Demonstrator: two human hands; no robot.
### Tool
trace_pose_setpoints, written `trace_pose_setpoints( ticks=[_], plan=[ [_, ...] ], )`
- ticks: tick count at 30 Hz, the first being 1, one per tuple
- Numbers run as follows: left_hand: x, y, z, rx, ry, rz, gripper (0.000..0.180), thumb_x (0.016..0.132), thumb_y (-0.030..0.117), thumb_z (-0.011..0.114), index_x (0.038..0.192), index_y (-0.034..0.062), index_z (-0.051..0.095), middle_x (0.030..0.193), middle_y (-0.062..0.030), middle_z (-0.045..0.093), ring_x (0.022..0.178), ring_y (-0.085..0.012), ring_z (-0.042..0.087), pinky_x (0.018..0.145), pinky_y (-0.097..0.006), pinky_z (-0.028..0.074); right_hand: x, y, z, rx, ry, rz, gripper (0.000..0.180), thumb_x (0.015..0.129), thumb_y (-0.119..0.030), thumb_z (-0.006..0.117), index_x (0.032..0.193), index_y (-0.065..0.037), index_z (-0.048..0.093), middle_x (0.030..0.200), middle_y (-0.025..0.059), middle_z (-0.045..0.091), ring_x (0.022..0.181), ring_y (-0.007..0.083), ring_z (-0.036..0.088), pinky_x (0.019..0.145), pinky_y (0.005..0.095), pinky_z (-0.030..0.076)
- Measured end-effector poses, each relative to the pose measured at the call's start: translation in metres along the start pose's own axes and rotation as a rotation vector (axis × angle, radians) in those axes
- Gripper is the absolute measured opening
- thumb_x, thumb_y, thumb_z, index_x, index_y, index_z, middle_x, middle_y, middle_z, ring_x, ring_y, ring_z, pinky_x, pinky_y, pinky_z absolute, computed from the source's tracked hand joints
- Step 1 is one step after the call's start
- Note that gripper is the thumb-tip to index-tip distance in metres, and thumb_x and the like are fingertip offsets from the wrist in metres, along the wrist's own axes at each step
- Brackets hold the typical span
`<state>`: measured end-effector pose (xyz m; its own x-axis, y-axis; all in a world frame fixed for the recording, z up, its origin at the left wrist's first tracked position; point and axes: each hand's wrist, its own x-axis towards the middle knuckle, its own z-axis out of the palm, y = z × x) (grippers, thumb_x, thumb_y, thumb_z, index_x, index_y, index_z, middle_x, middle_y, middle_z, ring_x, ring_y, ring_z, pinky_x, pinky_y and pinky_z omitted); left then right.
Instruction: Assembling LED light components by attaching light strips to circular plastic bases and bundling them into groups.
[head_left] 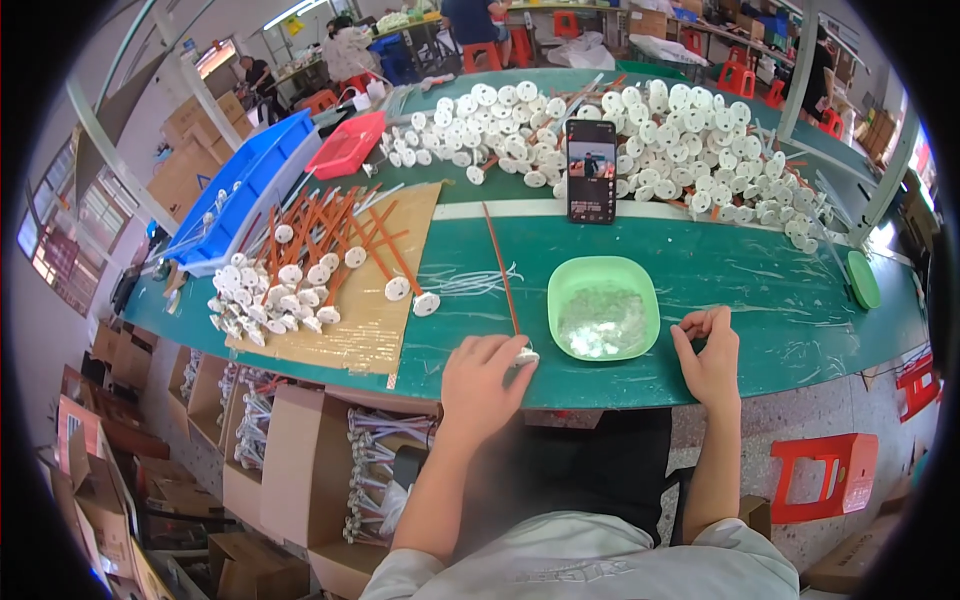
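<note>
My left hand [478, 385] rests at the table's near edge, its fingers closed on a thin brown stick [502, 270] with a white round head [527, 356]. The head sits by the fingertips, and the stick points away across the green tabletop. Right of it stands a light green bowl [553, 312] holding small clear, shiny pieces [603, 320]. Beyond the bowl's right side is my right hand [712, 360], raised over the table edge. Its fingers are curled with thumb and forefinger close together; whatever is between them is too small to make out.
On the left, brown sticks with white heads [290, 290] lie on cardboard [375, 335]. White thin strips [465, 282] lie near the stick. A phone [591, 190] stands before a large heap of white-headed sticks [690, 140]. Blue [245, 190] and red [347, 145] trays stand at the far left.
</note>
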<state>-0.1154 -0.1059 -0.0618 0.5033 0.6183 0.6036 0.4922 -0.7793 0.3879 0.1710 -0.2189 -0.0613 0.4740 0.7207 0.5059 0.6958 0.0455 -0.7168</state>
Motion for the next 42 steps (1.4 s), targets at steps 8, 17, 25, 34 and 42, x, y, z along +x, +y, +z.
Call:
trace_pose_setpoints(
  ticks=[8, 17, 25, 34, 42],
  plan=[
    [-0.003, -0.001, 0.003, -0.007, 0.016, 0.017, 0.027, 0.076, 0.011, 0.077, 0.101, 0.0064, 0.068, 0.096, -0.0077, 0.069, 0.086, -0.0284, 0.063, 0.074, -0.038, 0.051, 0.004, -0.005, -0.007, -0.193, -0.140, -0.126, 0.020, 0.076, -0.003, 0.073, 0.076, 0.000, 0.053, 0.073, 0.0125, 0.057, 0.066, 0.0264, 0.059, 0.060, 0.0344, 0.047],
    [-0.005, 0.000, -0.001, 0.005, 0.048, 0.026, 0.025, 0.075, 0.007, 0.077, 0.099, 0.0071, 0.069, 0.094, -0.0074, 0.070, 0.084, -0.0275, 0.063, 0.073, -0.037, 0.051, 0.006, -0.008, -0.005, -0.160, -0.149, -0.155, 0.018, 0.078, -0.007, 0.074, 0.077, -0.002, 0.057, 0.075, 0.0115, 0.058, 0.067, 0.0275, 0.059, 0.059, 0.0375, 0.046],
    [-0.004, 0.000, 0.008, -0.030, 0.117, 0.140, 0.023, 0.073, 0.003, 0.077, 0.094, 0.0030, 0.068, 0.089, -0.0098, 0.069, 0.079, -0.0290, 0.063, 0.069, -0.037, 0.051, 0.002, -0.003, -0.013, -0.177, -0.093, -0.167, 0.014, 0.077, -0.007, 0.074, 0.076, -0.002, 0.061, 0.074, 0.0113, 0.061, 0.068, 0.0295, 0.062, 0.060, 0.0376, 0.049],
    [-0.031, 0.090, 0.000, -0.597, 0.117, 0.390, 0.025, 0.075, 0.004, 0.077, 0.094, 0.0035, 0.062, 0.081, -0.0146, 0.068, 0.071, -0.0309, 0.063, 0.065, -0.037, 0.050, -0.057, -0.080, -0.023, 0.746, -0.269, 0.130, 0.019, 0.085, -0.008, 0.069, 0.103, -0.001, 0.066, 0.092, 0.0048, 0.068, 0.075, 0.0133, 0.063, 0.065, 0.0288, 0.051],
    [-0.045, 0.099, 0.027, -0.843, -0.076, 0.332, 0.028, 0.059, -0.001, 0.080, 0.086, 0.0018, 0.071, 0.083, -0.0110, 0.070, 0.077, -0.0306, 0.069, 0.068, -0.039, 0.055, -0.095, -0.074, -0.028, 0.633, -0.343, -0.052, 0.010, 0.084, -0.008, 0.073, 0.090, -0.001, 0.069, 0.091, 0.0118, 0.069, 0.080, 0.0244, 0.067, 0.069, 0.0337, 0.052]
  ],
)
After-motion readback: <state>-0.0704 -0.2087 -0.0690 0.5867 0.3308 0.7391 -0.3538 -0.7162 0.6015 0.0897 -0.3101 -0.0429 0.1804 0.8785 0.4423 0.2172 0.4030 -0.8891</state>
